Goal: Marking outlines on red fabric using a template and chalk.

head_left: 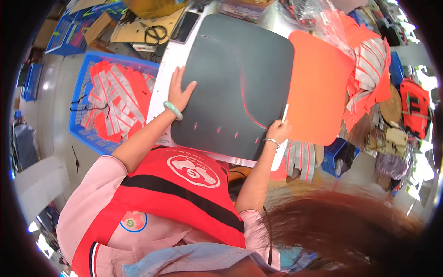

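A dark grey-green template board (pixel 235 83) with rounded corners lies on the white table, a curved red line and several short slits marked on it. My left hand (pixel 181 93), a pale green bangle at its wrist, rests on the board's left edge with fingers stretched out. At the lower right edge, my right hand (pixel 278 132) is closed around a slim white pen (pixel 285 113), which points up along the board's side. A bright orange panel (pixel 318 87) with rounded corners shows to the right, partly covered by the board.
To the left, a blue crate (pixel 80 117) holds orange and grey striped pieces. Scissors (pixel 154 32) and a phone (pixel 185 27) lie beyond my left hand. More orange striped pieces (pixel 369 69) are heaped at far right, beside clear plastic wrap (pixel 302 11). Grey striped strips (pixel 300 161) hang near my right hand.
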Demonstrator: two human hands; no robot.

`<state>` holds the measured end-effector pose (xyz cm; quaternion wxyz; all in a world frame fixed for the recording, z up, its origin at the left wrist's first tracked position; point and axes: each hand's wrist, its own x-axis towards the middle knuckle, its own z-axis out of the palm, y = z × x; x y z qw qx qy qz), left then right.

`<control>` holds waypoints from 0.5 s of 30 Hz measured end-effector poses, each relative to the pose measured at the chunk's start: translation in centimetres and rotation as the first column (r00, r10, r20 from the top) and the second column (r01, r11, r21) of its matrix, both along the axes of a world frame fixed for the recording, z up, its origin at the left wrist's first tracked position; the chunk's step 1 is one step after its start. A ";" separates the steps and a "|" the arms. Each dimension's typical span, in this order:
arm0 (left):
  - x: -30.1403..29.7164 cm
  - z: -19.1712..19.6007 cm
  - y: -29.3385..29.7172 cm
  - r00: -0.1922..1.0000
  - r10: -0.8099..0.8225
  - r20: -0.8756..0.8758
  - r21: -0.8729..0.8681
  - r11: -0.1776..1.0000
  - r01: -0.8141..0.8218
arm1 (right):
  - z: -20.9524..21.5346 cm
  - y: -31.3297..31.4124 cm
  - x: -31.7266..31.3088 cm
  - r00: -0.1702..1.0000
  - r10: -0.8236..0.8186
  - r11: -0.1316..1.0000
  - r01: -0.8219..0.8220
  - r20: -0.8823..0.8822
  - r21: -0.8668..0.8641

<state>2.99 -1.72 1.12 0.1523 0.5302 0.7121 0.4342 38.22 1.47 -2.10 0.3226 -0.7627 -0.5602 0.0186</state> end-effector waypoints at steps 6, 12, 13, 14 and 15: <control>-0.6 1.3 0.2 0.761 -0.163 0.628 0.098 0.987 0.131 | 2.7 -0.2 -1.0 0.995 -0.060 0.988 0.048 -0.081 -0.148; -4.3 0.6 0.9 0.547 -0.029 0.836 -0.039 0.993 0.112 | 3.0 0.9 0.5 0.995 -0.014 0.980 -0.006 -0.099 -0.198; -5.2 0.8 0.9 0.572 -0.045 0.819 -0.039 0.990 0.134 | 3.0 0.9 0.3 0.999 -0.021 0.976 0.013 -0.034 -0.217; -5.9 1.0 0.8 0.569 -0.009 0.822 -0.070 0.991 0.116 | 3.1 0.9 0.2 0.999 -0.035 0.976 0.027 -0.035 -0.215; -6.9 0.5 0.5 0.584 -0.003 0.812 -0.065 0.993 0.096 | 3.7 0.9 -0.3 0.999 -0.032 0.955 0.020 -0.035 -0.297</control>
